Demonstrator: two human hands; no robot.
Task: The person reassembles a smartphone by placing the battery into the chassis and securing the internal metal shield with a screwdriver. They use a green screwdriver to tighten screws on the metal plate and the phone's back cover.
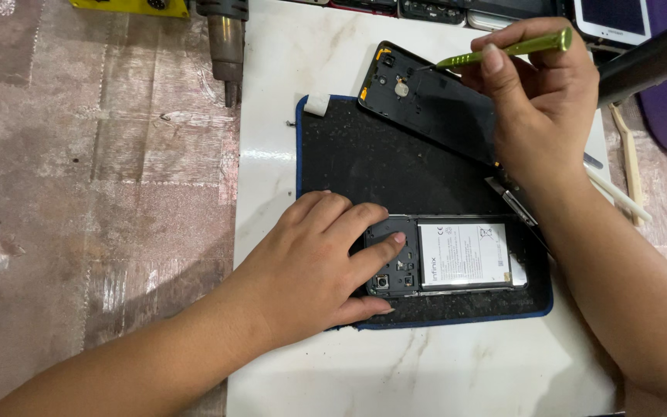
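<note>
Left hand (314, 266) spread flat on opened phone (445, 256), right hand (538, 100) pinching green screwdriver (507, 48) over back cover (430, 96)

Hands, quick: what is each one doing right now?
Left hand: open, fingers pressing on the opened phone.
Right hand: closed on the green screwdriver.

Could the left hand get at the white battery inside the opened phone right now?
Probably yes. The left hand already rests on the opened phone, fingertips beside the white battery, and nothing covers it. The right hand is busy farther off with a green screwdriver.
</note>
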